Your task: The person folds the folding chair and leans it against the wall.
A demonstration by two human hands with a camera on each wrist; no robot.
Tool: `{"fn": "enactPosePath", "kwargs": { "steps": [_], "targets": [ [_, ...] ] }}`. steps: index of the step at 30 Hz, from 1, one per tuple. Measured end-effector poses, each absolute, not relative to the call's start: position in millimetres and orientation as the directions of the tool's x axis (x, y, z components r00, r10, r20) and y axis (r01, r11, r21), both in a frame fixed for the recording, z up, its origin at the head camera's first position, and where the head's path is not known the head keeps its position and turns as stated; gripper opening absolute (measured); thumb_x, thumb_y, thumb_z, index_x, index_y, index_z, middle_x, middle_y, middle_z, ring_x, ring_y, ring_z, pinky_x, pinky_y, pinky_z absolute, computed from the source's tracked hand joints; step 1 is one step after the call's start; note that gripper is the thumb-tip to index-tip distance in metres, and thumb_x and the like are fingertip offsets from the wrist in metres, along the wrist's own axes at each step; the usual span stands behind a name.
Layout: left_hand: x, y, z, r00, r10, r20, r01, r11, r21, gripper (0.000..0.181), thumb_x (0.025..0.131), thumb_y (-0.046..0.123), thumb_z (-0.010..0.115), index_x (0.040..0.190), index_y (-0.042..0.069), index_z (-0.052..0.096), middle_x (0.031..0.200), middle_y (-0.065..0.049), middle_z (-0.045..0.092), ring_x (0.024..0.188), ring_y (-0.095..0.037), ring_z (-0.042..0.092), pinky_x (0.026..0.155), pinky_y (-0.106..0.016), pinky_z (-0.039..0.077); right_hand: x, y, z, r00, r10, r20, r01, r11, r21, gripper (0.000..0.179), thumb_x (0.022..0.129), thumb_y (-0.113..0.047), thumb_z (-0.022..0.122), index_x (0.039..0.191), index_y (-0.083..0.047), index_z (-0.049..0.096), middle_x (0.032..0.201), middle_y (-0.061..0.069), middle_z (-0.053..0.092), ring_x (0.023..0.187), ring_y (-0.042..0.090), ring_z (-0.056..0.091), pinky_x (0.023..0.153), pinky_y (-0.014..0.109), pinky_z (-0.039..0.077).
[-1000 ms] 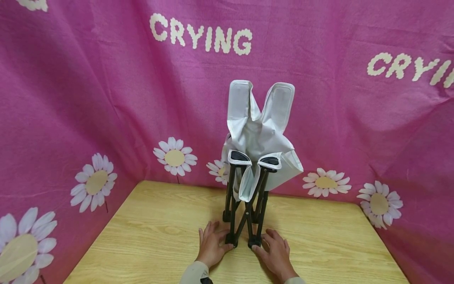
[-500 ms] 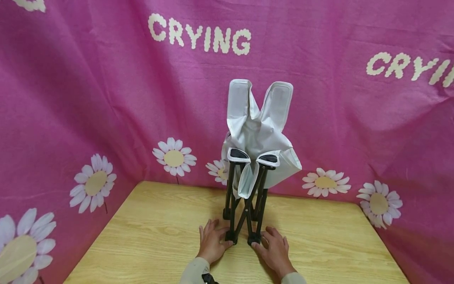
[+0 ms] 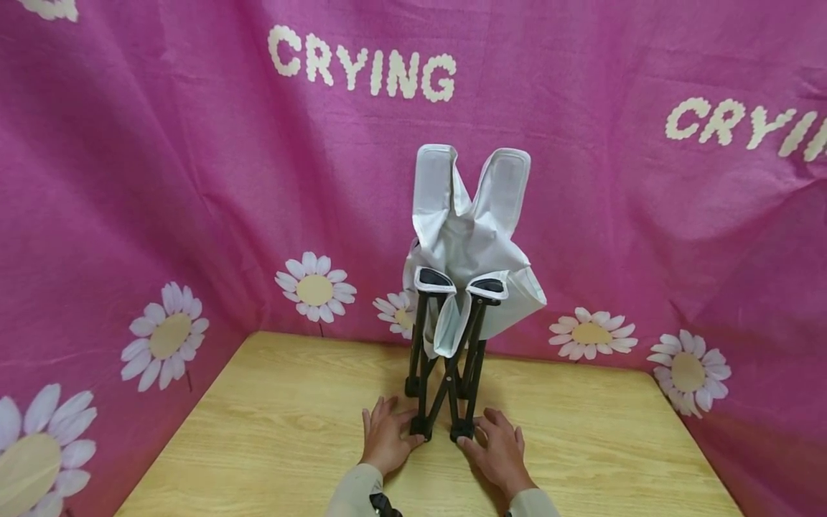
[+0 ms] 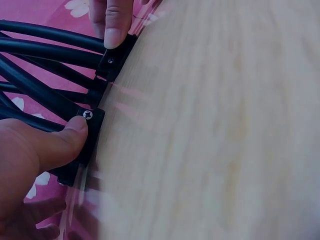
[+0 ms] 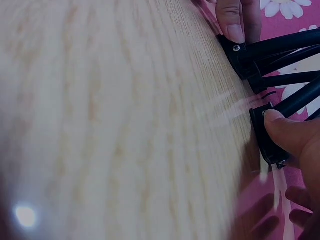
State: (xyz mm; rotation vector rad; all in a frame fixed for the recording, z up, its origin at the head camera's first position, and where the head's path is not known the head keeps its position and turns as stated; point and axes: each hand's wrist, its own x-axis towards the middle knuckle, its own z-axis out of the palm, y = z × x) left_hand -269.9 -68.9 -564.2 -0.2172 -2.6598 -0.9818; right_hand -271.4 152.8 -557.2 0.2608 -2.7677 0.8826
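A folding stand with black crossed legs and slack white fabric stands upright, mostly collapsed, on the wooden table. Two fabric flaps stick up at its top. My left hand pinches the near left foot of the stand, the thumb lying by a screw on its front face. On the other side, my right hand pinches the near right foot between thumb and fingers. Each wrist view also catches the opposite hand's fingertips on its foot. The two far feet rest behind, untouched.
The wooden table ends just behind the stand. A pink curtain with white daisies and lettering hangs along the back and both sides, close behind the fabric.
Both hands and the stand have shifted slightly away from me, toward the back curtain. The grip on both near feet is the same.
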Motion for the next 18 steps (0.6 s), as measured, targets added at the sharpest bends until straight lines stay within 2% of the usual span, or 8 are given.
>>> {"fn": "enactPosePath", "kwargs": {
  "steps": [18],
  "targets": [
    [-280.7, -67.3, -559.9, -0.953, 0.017, 0.302, 0.203, 0.776, 0.597, 0.041, 0.069, 0.033, 0.075, 0.108, 0.022, 0.067, 0.130, -0.019, 0.044, 0.128, -0.042, 0.023, 0.100, -0.063, 0.003, -282.3, 150.8, -557.8, -0.972, -0.072, 0.222, -0.188, 0.808, -0.559, 0.039, 0.075, -0.044, 0.068, 0.102, -0.017, 0.065, 0.129, 0.019, 0.044, 0.122, 0.035, 0.033, 0.094, 0.065, 0.012]
  ]
}}
